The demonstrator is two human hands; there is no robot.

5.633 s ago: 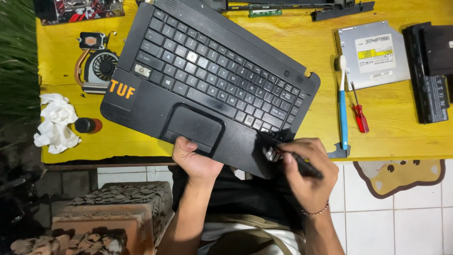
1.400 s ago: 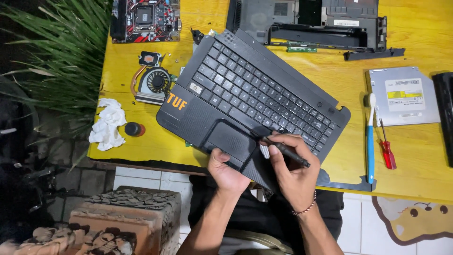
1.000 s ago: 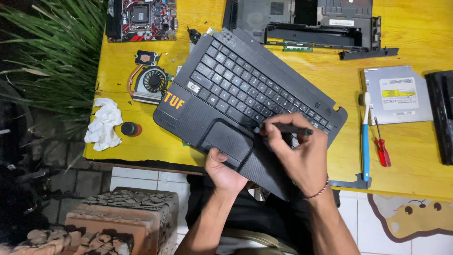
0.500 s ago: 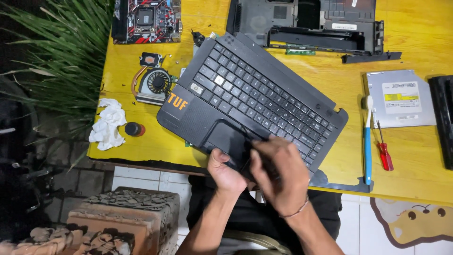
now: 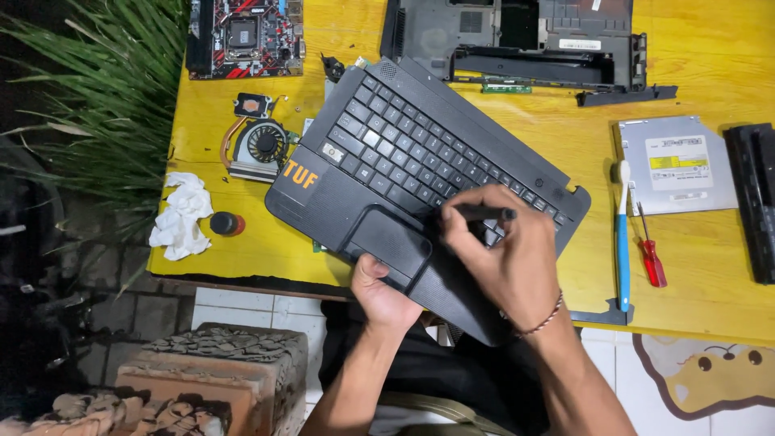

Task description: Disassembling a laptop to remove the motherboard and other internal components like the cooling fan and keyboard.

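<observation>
Two hands work on a black laptop keyboard cover that lies slanted on the yellow table, its near corner over the table edge. The left hand grips this near edge, thumb beside the touchpad. The right hand is closed around a thin black tool, held over the lower keys. A blue toothbrush and a red screwdriver lie just right of the cover.

Bright even overhead light on the yellow table, soft shadows, sharp focus, dark left edge
</observation>
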